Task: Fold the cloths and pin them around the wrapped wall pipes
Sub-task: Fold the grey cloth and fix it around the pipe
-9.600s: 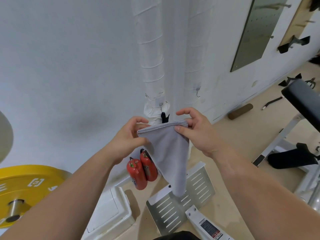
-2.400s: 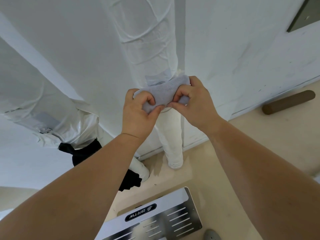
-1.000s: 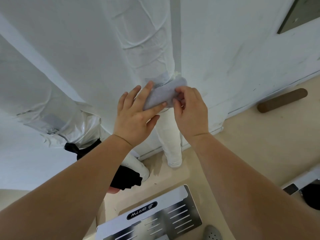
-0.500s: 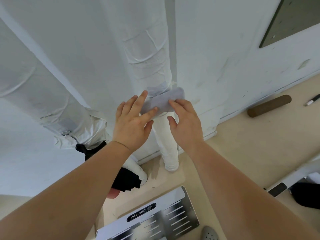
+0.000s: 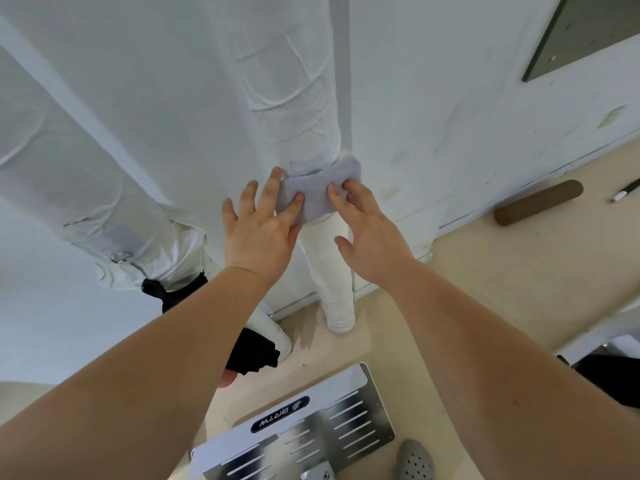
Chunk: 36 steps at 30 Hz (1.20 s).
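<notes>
A folded grey cloth (image 5: 317, 194) is wrapped as a band around the white wrapped wall pipe (image 5: 294, 98), just where the thick wrapping ends. My left hand (image 5: 258, 233) lies with straight fingers, its thumb tip pressing the cloth's left part. My right hand (image 5: 369, 233) is spread too, fingertips touching the cloth's right part. No pin shows on this cloth. A second wrapped pipe (image 5: 104, 202) runs at the left, with a black cloth (image 5: 173, 289) bound at its lower end.
A metal footplate (image 5: 311, 431) with slots lies on the beige floor below my arms. A brown roller (image 5: 538, 201) rests at the wall's base on the right, a pen-like object (image 5: 625, 190) beyond it. A grey perforated shoe (image 5: 415, 460) shows at the bottom.
Both hands went from pinching the bunched cloth to flat, spread fingers resting on it. The cloth now sits as a smooth band on the pipe.
</notes>
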Motion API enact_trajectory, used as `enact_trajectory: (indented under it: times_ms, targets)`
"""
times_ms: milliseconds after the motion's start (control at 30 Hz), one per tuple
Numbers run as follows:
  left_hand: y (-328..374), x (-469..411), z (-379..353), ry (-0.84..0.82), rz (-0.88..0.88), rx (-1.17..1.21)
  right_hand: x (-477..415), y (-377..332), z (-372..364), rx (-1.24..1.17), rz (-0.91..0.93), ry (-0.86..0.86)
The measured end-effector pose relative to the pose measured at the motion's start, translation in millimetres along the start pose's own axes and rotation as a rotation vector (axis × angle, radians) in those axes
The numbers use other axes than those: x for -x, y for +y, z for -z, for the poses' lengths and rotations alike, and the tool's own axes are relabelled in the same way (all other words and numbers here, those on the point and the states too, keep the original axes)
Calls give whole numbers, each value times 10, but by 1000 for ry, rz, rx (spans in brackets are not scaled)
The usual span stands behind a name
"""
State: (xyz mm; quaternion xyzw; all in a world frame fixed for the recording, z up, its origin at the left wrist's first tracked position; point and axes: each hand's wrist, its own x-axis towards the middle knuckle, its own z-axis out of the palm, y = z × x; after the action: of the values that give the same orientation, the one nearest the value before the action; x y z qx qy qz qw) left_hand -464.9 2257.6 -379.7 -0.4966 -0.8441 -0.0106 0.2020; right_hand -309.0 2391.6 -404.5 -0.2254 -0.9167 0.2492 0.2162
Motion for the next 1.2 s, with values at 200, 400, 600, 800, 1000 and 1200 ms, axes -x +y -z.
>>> enact_trajectory:
  times_ms: [200, 400, 600, 800, 1000, 1200]
  targets:
    - [181, 206, 80, 117, -154, 29, 113, -136, 13, -87, -86, 44]
    - [69, 198, 67, -106, -216, -112, 96, -101, 16, 95, -30, 12]
    - [-39, 102, 46, -190, -184, -200, -130, 25, 124, 304, 102, 52]
    - [99, 163, 23, -205, -137, -147, -69, 64, 144, 444, 109, -99]
    - [208, 214, 142, -252, -114, -171, 75, -11, 232, 219, 37, -97]
    - [308, 256, 238, -298, -120, -168, 134, -134, 293, 138, -32, -49]
